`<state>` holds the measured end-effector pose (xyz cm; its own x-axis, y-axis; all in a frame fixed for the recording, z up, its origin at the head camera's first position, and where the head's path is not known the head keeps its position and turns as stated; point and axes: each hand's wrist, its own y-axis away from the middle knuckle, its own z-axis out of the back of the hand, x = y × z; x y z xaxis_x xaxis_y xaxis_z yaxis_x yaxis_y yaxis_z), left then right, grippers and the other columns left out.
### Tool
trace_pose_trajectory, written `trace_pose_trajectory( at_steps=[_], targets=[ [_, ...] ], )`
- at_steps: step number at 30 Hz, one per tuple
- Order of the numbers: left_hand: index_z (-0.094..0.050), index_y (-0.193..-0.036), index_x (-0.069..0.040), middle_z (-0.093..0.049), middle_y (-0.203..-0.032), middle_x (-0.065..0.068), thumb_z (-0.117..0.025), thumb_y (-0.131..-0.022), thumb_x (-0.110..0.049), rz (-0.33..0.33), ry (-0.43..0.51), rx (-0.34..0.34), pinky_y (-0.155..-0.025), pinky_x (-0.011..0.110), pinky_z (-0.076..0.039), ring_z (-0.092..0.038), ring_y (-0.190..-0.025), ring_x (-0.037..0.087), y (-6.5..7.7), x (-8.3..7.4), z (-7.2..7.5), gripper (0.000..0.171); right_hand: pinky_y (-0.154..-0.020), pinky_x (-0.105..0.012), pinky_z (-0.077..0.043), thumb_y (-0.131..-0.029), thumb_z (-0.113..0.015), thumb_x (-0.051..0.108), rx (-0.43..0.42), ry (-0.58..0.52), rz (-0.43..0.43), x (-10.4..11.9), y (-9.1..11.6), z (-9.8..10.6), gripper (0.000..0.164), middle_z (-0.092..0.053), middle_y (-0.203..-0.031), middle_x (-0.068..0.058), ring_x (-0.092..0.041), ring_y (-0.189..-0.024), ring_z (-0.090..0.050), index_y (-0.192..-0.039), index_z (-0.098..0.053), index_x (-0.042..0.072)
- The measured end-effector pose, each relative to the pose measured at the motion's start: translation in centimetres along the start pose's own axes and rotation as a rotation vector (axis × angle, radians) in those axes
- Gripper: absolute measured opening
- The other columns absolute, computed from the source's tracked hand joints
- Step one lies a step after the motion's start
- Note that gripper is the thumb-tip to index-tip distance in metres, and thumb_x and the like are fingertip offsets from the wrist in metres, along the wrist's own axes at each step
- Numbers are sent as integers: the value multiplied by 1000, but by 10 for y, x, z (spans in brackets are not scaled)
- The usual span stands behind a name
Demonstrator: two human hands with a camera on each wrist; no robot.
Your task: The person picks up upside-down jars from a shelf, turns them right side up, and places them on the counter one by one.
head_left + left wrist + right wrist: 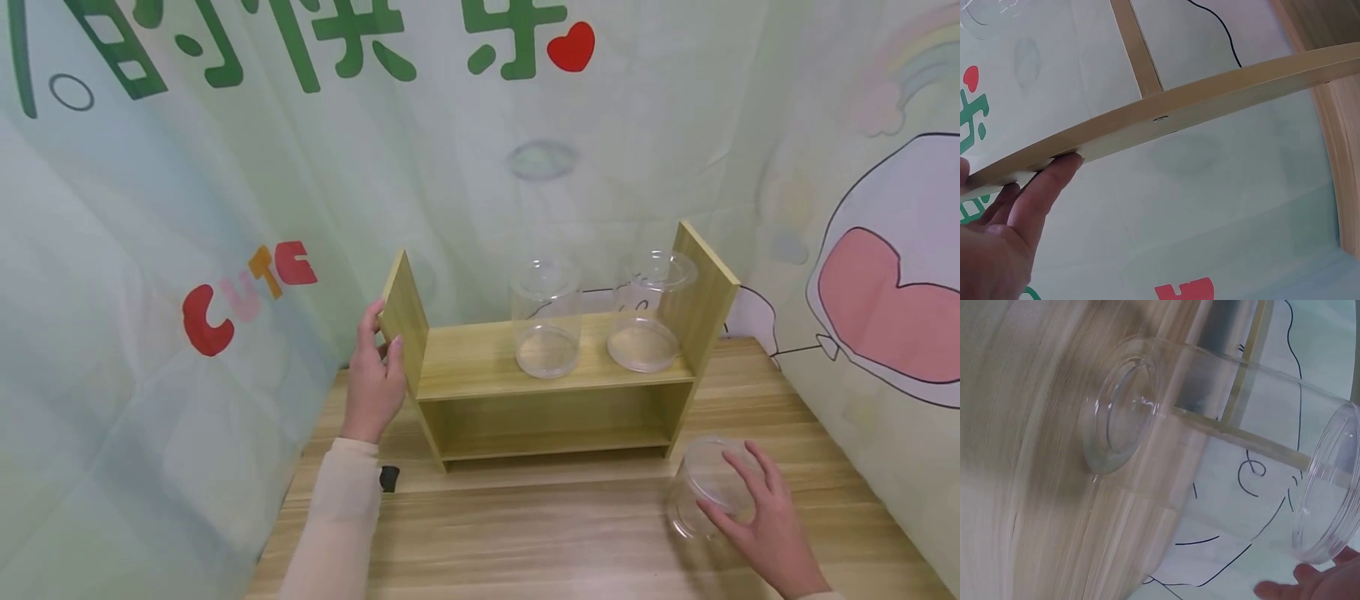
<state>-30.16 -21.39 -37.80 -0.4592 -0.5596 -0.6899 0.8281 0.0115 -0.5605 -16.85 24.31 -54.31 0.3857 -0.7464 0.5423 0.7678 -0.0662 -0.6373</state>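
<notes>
A small two-tier wooden shelf [555, 387] stands on the table, with two clear lidded jars, a left jar [547, 333] and a right jar [643, 325], upright on its upper board. My left hand [372, 387] holds the edge of the shelf's left side panel [1147, 115], fingers along its outer face and thumb toward the front. A third clear jar [1229, 444] stands upright on the table, right of the shelf. Beside its lid [1329, 487] is my right hand [776, 521], thumb and fingers spread apart. Whether the fingertips touch the lid is unclear.
The wood-grained table [555, 533] reaches toward me. A small black object [389, 478] lies near the left sleeve. Printed cloth [450, 183] hangs behind and on both sides. Below the shelf's upper board is an open lower compartment [555, 421].
</notes>
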Motion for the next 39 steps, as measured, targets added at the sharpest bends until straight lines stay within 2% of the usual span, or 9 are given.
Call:
trace_pose_trajectory(
  at_steps=[4, 9, 14, 17, 20, 24, 28, 34, 39],
  targets=[
    [-18, -139, -41, -39, -128, 8, -41, -96, -23, 2, -9, 6, -78, 45, -48, -53, -102, 29, 2, 1, 1, 52, -96, -58, -24, -66, -78, 23, -63, -16, 16, 7, -6, -2, 64, -33, -133, -26, -47, -115, -32, -120, -52, -2],
    [-18, -140, -38, -40, -126, 9, -40, -96, -22, -16, -20, 8, -79, 44, -48, -53, -102, 28, 0, 1, 1, 52, -98, -32, -25, -79, -60, 46, -228, -39, 129, 24, -25, -6, 62, -43, -124, -27, -44, -109, -38, -111, -56, -7],
    [-17, -140, -39, -41, -125, 10, -40, -96, -24, -12, -30, 30, -75, 45, -49, -53, -103, 32, 0, 1, 4, 52, -88, -18, -31, -79, -60, 34, -272, -87, 193, 53, -47, -10, 51, -50, -115, -25, -34, -103, -45, -108, -58, -7],
    [-16, -140, -40, -41, -126, 9, -41, -96, -24, -3, -31, 43, -68, 45, -51, -54, -102, 34, 1, 1, 6, 53, -76, -18, -36, -77, -61, 23, -257, -125, 219, 71, -60, -15, 45, -51, -111, -22, -27, -95, -48, -110, -58, -7],
    [-18, -140, -38, -43, -124, 8, -42, -96, -22, -24, -36, 39, -66, 44, -52, -55, -100, 34, 1, 2, 7, 53, -70, -20, -37, -78, -62, 20, -243, -167, 251, 87, -75, -20, 43, -51, -111, -20, -23, -90, -48, -112, -58, -5],
    [-20, -140, -35, -46, -121, 10, -43, -95, -19, -75, -44, 18, -71, 43, -51, -57, -98, 32, -1, 2, 7, 53, -71, -20, -40, -78, -63, 16, -226, -228, 279, 105, -93, -26, 42, -50, -113, -19, -25, -93, -48, -113, -56, -5],
    [-20, -140, -34, -45, -121, 12, -43, -95, -17, -92, -31, 8, -73, 45, -50, -56, -100, 33, -2, 2, 6, 53, -72, -20, -43, -73, -64, 4, -207, -268, 275, 117, -107, -32, 44, -49, -115, -17, -28, -93, -49, -115, -56, -4],
    [-19, -140, -36, -44, -124, 12, -42, -95, -20, -67, -39, 24, -72, 45, -50, -55, -102, 33, -2, 1, 4, 53, -75, -21, -44, -70, -68, -2, -176, -276, 237, 125, -121, -40, 50, -47, -119, -14, -24, -102, -48, -118, -55, 1],
    [-19, -140, -36, -44, -124, 12, -42, -96, -21, -56, -55, 26, -68, 45, -51, -55, -101, 34, 0, 1, 7, 52, -75, -27, -46, -70, -70, -2, -160, -292, 263, 136, -132, -47, 52, -46, -120, -15, -23, -108, -45, -119, -54, 3]
  ],
)
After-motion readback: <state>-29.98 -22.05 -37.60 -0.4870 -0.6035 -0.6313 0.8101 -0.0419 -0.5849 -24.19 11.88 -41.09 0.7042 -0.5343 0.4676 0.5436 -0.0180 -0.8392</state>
